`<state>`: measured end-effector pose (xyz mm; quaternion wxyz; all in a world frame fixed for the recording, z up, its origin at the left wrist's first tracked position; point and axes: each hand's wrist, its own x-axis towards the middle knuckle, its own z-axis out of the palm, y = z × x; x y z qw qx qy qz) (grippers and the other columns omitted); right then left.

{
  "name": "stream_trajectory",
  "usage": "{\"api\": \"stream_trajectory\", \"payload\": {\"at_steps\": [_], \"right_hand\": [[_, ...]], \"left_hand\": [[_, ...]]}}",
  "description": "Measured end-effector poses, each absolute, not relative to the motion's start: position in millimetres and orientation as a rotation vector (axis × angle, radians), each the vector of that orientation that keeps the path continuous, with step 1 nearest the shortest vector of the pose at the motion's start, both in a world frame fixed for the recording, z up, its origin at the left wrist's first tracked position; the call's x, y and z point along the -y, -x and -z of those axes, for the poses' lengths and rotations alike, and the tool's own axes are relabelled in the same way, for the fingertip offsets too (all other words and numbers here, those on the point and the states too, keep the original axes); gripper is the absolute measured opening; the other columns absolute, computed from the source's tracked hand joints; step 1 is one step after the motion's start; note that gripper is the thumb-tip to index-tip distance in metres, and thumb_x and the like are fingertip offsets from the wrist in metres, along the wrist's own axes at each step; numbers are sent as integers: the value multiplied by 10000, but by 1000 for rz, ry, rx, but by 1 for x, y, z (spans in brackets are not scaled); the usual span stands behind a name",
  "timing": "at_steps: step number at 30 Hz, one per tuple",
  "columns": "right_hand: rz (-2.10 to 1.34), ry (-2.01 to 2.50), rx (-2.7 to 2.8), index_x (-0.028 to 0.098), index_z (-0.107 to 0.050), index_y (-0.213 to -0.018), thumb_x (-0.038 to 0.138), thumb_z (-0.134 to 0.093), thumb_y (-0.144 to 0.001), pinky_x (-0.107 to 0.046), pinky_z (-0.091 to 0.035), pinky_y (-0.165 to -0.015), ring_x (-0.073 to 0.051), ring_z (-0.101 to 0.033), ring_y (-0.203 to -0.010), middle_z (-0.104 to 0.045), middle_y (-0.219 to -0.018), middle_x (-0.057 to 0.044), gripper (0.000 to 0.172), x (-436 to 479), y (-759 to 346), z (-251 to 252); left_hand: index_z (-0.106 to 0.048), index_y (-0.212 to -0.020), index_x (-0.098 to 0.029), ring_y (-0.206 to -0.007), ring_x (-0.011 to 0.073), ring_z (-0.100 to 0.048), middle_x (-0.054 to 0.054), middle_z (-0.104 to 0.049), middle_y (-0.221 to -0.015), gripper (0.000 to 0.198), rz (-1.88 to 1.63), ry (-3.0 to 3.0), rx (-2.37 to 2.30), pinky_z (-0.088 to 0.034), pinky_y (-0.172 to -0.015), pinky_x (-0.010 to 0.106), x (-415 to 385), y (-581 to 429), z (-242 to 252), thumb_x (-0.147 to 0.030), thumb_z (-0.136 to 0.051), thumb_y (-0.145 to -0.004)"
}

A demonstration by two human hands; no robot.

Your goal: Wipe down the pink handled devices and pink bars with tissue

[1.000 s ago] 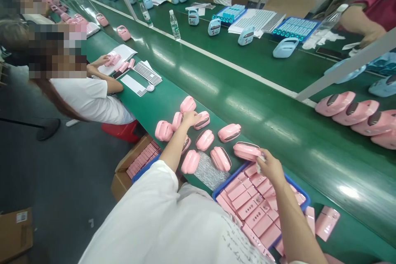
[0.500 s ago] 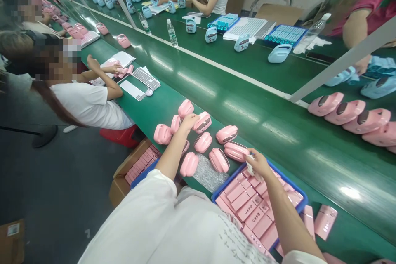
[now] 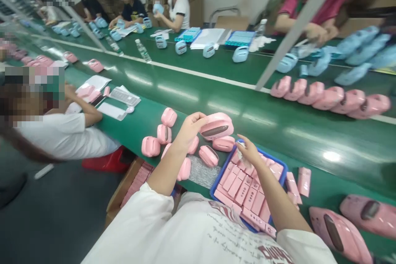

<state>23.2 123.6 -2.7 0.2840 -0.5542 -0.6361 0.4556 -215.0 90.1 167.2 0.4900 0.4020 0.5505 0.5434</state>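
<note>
My left hand (image 3: 194,127) is closed on the end of a rounded pink plastic housing (image 3: 220,120) with a dark oval window, lifted above the bench. My right hand (image 3: 250,153) holds a crumpled white cloth (image 3: 240,154), its index finger stretched toward the housing but apart from it. Under the held one lies another pink housing (image 3: 223,144). More stand to the left, such as one with a dark window (image 3: 208,156) and one by the bench edge (image 3: 151,147); my left arm partly covers some. Below my right hand, a blue tray (image 3: 213,192) holds rows of small pink panels (image 3: 247,185).
Bubble wrap (image 3: 201,173) lies left of the tray. Loose pink panels (image 3: 305,181) and large pink housings (image 3: 338,231) are at the right. A row of pink housings (image 3: 312,93) stands across the green belt (image 3: 173,90). A co-worker (image 3: 62,132) sits at the left; others work opposite.
My left hand has picked up a pink housing and brought it right, toward my right hand. The right hand still has the white cloth. The head view has turned to the right.
</note>
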Motion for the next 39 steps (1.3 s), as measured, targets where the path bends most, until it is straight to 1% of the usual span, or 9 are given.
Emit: {"api": "stream_trajectory", "payload": {"at_steps": [4,8,12,18,20,24,29,35,39], "right_hand": [[-1101,1455,1511,184,-658,-1037,462,-527,-725,-402,-460,-900,-241,-613,-986,-683,-1072,-108,438,-96,-41,-23],[-959,1485,1309,192,-680,-968,468,-506,-765,-389,-473,-898,-235,-628,-988,-701,-1018,-89,384,-57,-72,-49],[-789,1539,1074,178,-673,-918,457,-505,-797,-361,-499,-816,-220,-638,-896,-701,-936,-79,348,-12,-101,-73],[-527,1588,786,179,-663,-855,439,-551,-793,-282,-463,-567,-136,-531,-552,-636,-666,-17,289,44,-128,-102],[-464,1592,764,183,-670,-891,428,-552,-797,-289,-476,-577,-144,-554,-570,-665,-707,-29,288,58,-137,-111],[-394,1615,754,192,-687,-949,414,-568,-792,-336,-515,-730,-192,-640,-766,-704,-841,-57,297,78,-160,-123],[-467,1580,543,154,-676,-939,450,-615,-739,-279,-482,-579,-147,-571,-608,-657,-713,-29,362,92,-196,-130],[-416,1525,490,168,-601,-696,431,-636,-699,-219,-402,-490,-104,-469,-555,-518,-595,19,266,105,-229,-138],[-494,1428,414,175,-546,-674,435,-661,-674,-202,-354,-448,-79,-405,-499,-443,-548,50,284,112,-240,-137]], "left_hand": [[-546,-620,-168,-470,54,-386,-58,-470,-525,208,-1132,-1017,-1248,-288,-458,179,-93,176,-169,-340,-659,-650],[-529,-627,-177,-456,55,-370,-67,-455,-516,211,-965,-1063,-1141,-287,-455,182,-98,134,-170,-353,-644,-638],[-537,-631,-172,-500,58,-384,-62,-463,-550,193,-857,-1163,-1058,-309,-499,184,-97,85,-175,-345,-623,-642],[-540,-622,-171,-542,78,-413,-46,-474,-563,130,-701,-1305,-904,-341,-545,200,-83,2,-175,-287,-522,-679],[-573,-656,-164,-563,83,-445,-36,-512,-589,125,-638,-1319,-845,-360,-563,203,-74,-24,-173,-265,-507,-687],[-646,-861,-155,-686,114,-554,2,-633,-777,213,-493,-1388,-615,-427,-643,222,-51,-65,-170,-291,-593,-706],[-672,-947,-153,-728,148,-588,31,-677,-824,263,-445,-1687,-437,-444,-685,254,-22,-104,-162,-330,-606,-764],[-655,-867,-167,-669,134,-527,19,-631,-761,213,-501,-2046,-448,-408,-624,250,4,-138,-150,-357,-599,-790],[-623,-803,-164,-650,129,-496,17,-582,-713,163,-537,-2174,-438,-389,-617,249,15,-150,-149,-320,-577,-799]]}}
